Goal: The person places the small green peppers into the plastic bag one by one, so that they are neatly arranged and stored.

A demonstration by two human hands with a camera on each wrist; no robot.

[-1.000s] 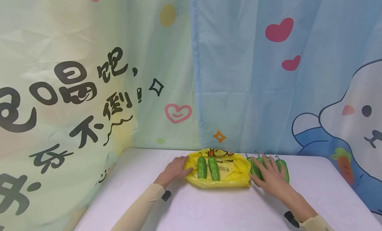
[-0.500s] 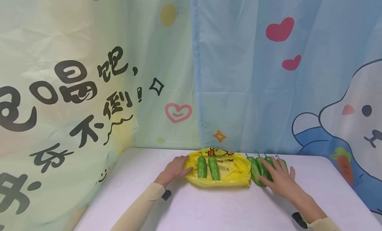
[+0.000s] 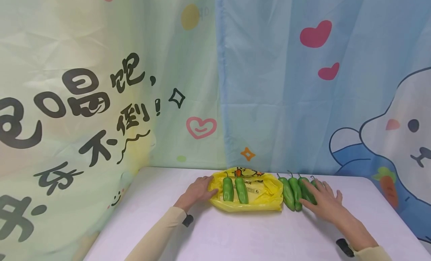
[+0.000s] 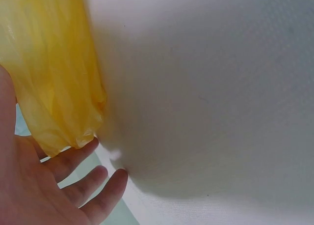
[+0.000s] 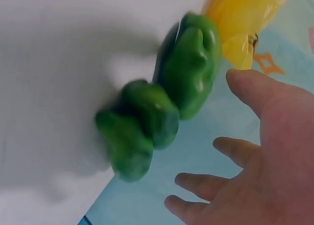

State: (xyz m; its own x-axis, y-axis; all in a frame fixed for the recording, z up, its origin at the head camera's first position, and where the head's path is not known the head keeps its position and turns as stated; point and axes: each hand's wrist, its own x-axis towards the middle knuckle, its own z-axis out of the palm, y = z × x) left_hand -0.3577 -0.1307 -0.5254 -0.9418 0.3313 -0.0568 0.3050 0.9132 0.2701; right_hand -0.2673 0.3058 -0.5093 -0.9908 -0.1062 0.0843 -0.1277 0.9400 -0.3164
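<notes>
A yellow plastic bag (image 3: 266, 201) lies on the table, and two green chili peppers (image 3: 228, 189) rest on it. At the bag's left end is my left hand (image 3: 199, 190); the left wrist view shows its fingers spread loosely against the bag's edge. To the right of the bag, several green peppers (image 3: 287, 195) lie side by side with their stems pointing away. My right hand (image 3: 323, 203) is over the rightmost peppers, partly covering them. In the right wrist view its fingers are spread and apart from the peppers (image 5: 189, 63).
The white table (image 3: 235, 238) extends in front of the bag and to both sides. Printed curtains (image 3: 256, 103) hang directly behind the table's far edge and along the left.
My right hand has moved to the right across the row of peppers, uncovering those nearest the bag. My left hand, the bag and the two peppers on it have stayed in place.
</notes>
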